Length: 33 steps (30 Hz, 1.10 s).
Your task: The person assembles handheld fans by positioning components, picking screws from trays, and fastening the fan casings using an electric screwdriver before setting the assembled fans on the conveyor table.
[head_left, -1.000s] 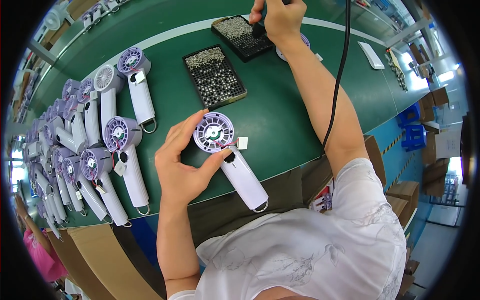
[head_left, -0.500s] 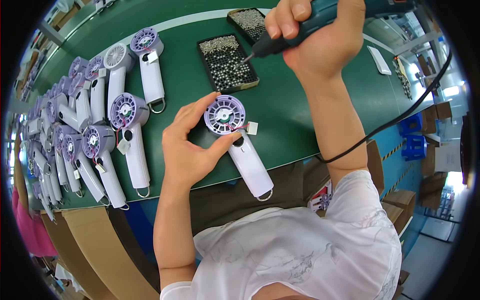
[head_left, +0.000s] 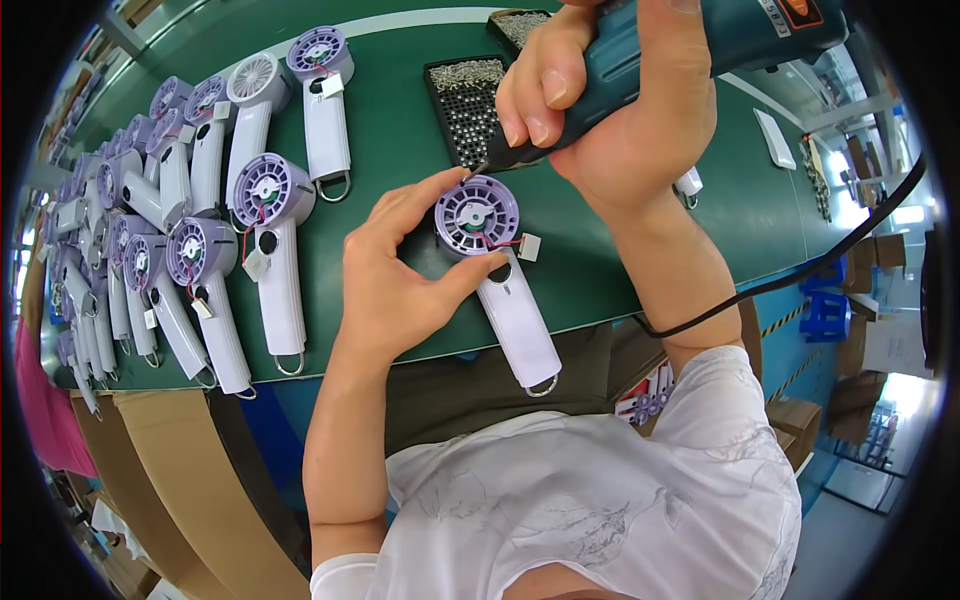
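Left hand [head_left: 400,285]: partly open and curved round the head of a handheld fan [head_left: 477,215], which I have hold of by its rim. My fingertips sit at the upper left edge, and my thumb presses at the neck, beside the dark button. The fan is directly in front of me, grille face up, its white handle [head_left: 520,320] slanting toward my body and past the near edge of the green table [head_left: 400,130]. I cannot tell whether its head rests on the surface. Red wires [head_left: 505,243] run from the head to a white connector [head_left: 529,247] at its right.

Right hand [head_left: 640,130]: closed round a teal power screwdriver [head_left: 735,40]. The bit [head_left: 480,168] points down and left to the fan's upper rim, just beside my left fingertips; actual contact cannot be confirmed. A black cord [head_left: 780,292] passes beside my right forearm.

Beyond the fan is a black screw tray [head_left: 440,117], with loose screws [head_left: 470,73] heaped at its far end. A second tray [head_left: 500,38] lies farther off, partly hidden by my right hand. To my left, many similar fans [head_left: 200,180] stand crowded together. A white piece [head_left: 775,138] lies at the right.
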Each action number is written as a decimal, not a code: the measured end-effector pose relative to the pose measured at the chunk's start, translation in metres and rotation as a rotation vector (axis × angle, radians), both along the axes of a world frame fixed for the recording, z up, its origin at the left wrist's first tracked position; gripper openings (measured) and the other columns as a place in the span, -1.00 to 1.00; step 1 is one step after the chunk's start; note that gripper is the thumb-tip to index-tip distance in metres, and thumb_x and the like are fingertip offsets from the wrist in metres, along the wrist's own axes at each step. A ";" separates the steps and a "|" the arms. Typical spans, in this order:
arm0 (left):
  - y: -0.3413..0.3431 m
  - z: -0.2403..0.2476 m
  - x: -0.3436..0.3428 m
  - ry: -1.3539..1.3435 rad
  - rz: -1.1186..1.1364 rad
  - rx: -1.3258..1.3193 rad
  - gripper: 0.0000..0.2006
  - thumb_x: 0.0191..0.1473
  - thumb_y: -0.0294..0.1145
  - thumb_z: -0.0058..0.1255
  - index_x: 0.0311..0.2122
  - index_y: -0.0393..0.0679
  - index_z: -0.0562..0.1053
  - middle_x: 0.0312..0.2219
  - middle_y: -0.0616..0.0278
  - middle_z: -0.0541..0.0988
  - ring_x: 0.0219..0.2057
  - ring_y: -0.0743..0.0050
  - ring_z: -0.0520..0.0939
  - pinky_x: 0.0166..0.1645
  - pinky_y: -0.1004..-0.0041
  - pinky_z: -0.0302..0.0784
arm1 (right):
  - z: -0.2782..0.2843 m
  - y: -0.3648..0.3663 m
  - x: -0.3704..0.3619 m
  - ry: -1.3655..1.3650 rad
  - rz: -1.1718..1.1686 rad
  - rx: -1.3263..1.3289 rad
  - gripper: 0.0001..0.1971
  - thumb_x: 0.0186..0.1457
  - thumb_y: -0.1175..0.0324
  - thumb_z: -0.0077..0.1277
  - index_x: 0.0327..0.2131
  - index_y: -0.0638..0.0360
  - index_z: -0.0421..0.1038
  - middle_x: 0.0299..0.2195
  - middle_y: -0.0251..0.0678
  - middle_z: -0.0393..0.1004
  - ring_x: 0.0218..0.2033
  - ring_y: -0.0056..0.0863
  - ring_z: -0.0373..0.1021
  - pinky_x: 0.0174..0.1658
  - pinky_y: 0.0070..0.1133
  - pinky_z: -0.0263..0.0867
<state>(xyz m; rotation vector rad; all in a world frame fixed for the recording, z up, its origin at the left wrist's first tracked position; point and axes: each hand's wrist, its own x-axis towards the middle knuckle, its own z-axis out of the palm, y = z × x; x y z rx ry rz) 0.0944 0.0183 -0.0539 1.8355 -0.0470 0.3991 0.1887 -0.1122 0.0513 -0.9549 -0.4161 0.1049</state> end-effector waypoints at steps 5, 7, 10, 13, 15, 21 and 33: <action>-0.003 0.003 0.001 -0.005 0.000 0.008 -0.36 -0.28 -0.42 0.50 0.03 -0.26 0.57 -0.13 0.02 0.68 -0.06 0.22 0.66 0.08 0.34 0.55 | -0.020 0.006 0.079 -0.927 0.434 0.369 -0.55 0.41 0.00 -0.12 -0.15 0.31 0.37 -0.66 -0.26 0.35 -0.74 -0.48 0.27 -0.60 -0.43 0.31; 0.000 0.001 0.000 -0.006 0.009 0.020 -0.36 -0.28 -0.42 0.50 0.03 -0.26 0.57 -0.14 0.02 0.68 -0.07 0.21 0.67 0.07 0.33 0.56 | -0.014 0.006 0.019 -0.507 0.219 0.152 -0.57 0.41 0.03 -0.10 -0.14 0.33 0.36 -0.65 -0.27 0.36 -0.74 -0.49 0.28 -0.59 -0.44 0.33; 0.000 0.001 0.000 0.002 0.009 0.006 -0.36 -0.29 -0.42 0.50 0.02 -0.27 0.57 -0.15 0.02 0.68 -0.07 0.19 0.67 0.07 0.32 0.56 | -0.014 0.004 -0.001 -0.106 0.011 -0.100 -0.62 0.41 0.11 -0.06 -0.14 0.35 0.36 -0.64 -0.28 0.38 -0.72 -0.50 0.30 -0.58 -0.47 0.34; 0.000 0.002 0.000 -0.010 0.006 0.003 -0.36 -0.29 -0.42 0.49 0.02 -0.28 0.57 -0.15 0.01 0.68 -0.08 0.19 0.67 0.06 0.32 0.56 | -0.010 -0.001 0.001 -0.227 0.017 -0.288 -0.73 0.39 0.26 -0.01 -0.17 0.36 0.39 -0.63 -0.30 0.41 -0.71 -0.54 0.33 -0.60 -0.57 0.32; 0.000 0.000 0.001 -0.022 0.004 0.004 -0.36 -0.29 -0.41 0.49 0.02 -0.28 0.57 -0.16 0.01 0.68 -0.08 0.18 0.67 0.06 0.32 0.56 | -0.024 0.014 0.016 -0.434 0.029 -0.173 -0.66 0.19 0.16 0.28 -0.43 0.27 0.50 -0.67 -0.41 0.46 -0.70 -0.72 0.37 -0.65 -0.67 0.23; 0.001 -0.003 0.000 0.045 0.016 -0.013 -0.33 -0.29 -0.35 0.53 0.02 -0.34 0.56 -0.15 -0.02 0.66 -0.10 0.23 0.68 0.05 0.33 0.56 | -0.028 0.019 0.015 -0.421 0.101 -0.322 -0.67 0.14 0.23 0.34 -0.12 0.23 0.56 -0.57 -0.50 0.51 -0.62 -0.81 0.38 -0.57 -0.69 0.28; -0.001 0.000 -0.003 0.034 -0.002 -0.037 -0.34 -0.28 -0.41 0.51 0.04 -0.29 0.57 -0.12 0.04 0.67 -0.09 0.30 0.68 0.07 0.37 0.55 | -0.015 0.001 0.025 -0.626 0.190 -0.158 -0.68 0.37 0.24 -0.02 -0.20 0.41 0.42 -0.62 -0.29 0.45 -0.71 -0.58 0.37 -0.65 -0.59 0.30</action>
